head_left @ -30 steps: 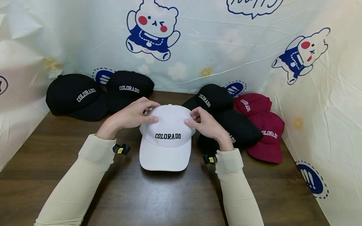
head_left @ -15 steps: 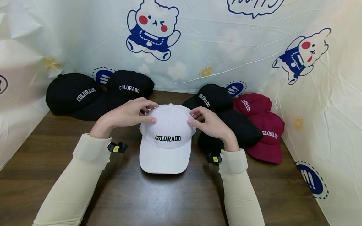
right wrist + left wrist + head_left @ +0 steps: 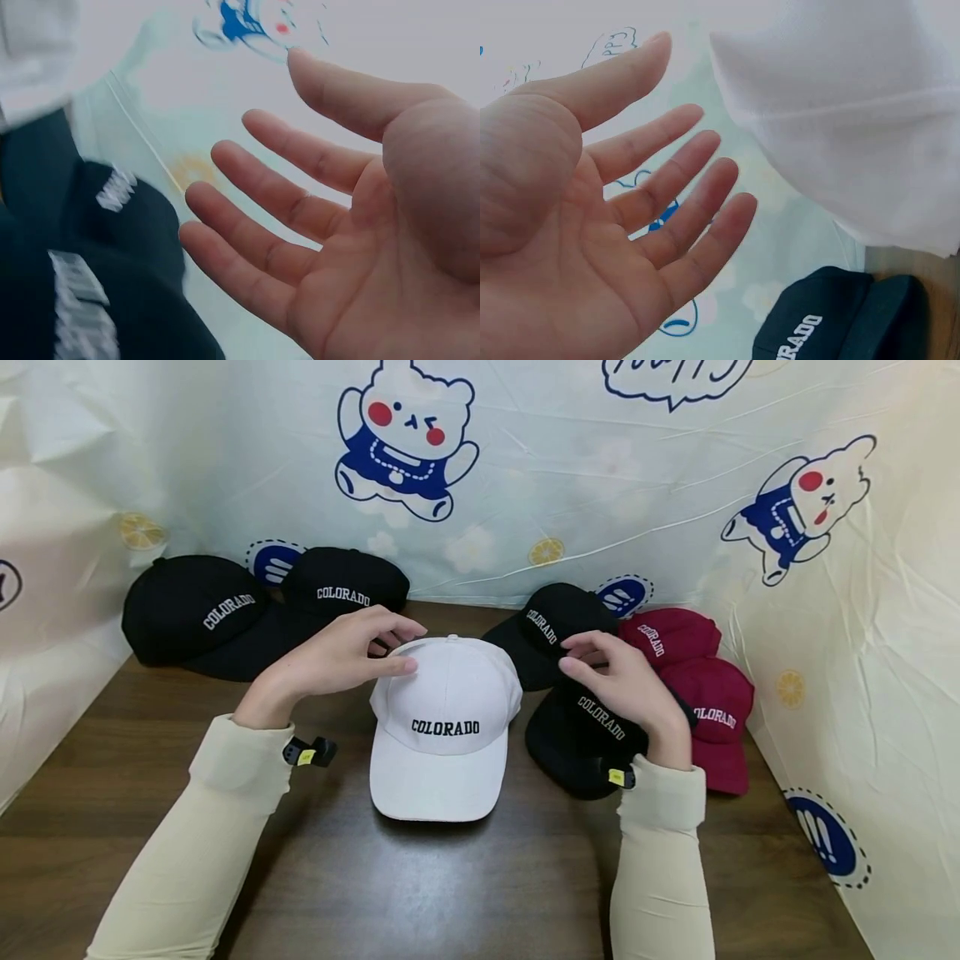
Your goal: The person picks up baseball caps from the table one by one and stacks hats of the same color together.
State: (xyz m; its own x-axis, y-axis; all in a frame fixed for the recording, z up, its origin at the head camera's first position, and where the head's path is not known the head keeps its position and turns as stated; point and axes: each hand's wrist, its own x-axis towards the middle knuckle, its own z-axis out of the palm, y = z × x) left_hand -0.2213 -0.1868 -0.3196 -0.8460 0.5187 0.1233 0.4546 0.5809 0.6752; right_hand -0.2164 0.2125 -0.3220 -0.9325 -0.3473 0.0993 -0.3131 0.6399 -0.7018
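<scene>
A white baseball cap [image 3: 446, 693] with dark COLORADO lettering sits in the middle of the wooden table [image 3: 442, 893], brim facing me. Beside its upper left is my left hand [image 3: 341, 652]. In the left wrist view the left hand's fingers [image 3: 697, 210] are loosely spread, with a gap between them and the white cap [image 3: 840, 112]. My right hand [image 3: 626, 681] hangs over the black caps on the right, partly hiding the lower black cap [image 3: 600, 735]. Nothing lies against its relaxed fingers [image 3: 259, 187] in the right wrist view.
Two black caps [image 3: 191, 610] stand at the back left. Another black cap [image 3: 555, 618] sits behind the lower one on the right. Two maroon caps [image 3: 708, 702] lie at the far right. A printed sheet [image 3: 525, 460] hangs round the back and sides.
My right hand has left the white cap and moved right, over the black caps. The left hand has shifted slightly left. The white cap has come a little nearer.
</scene>
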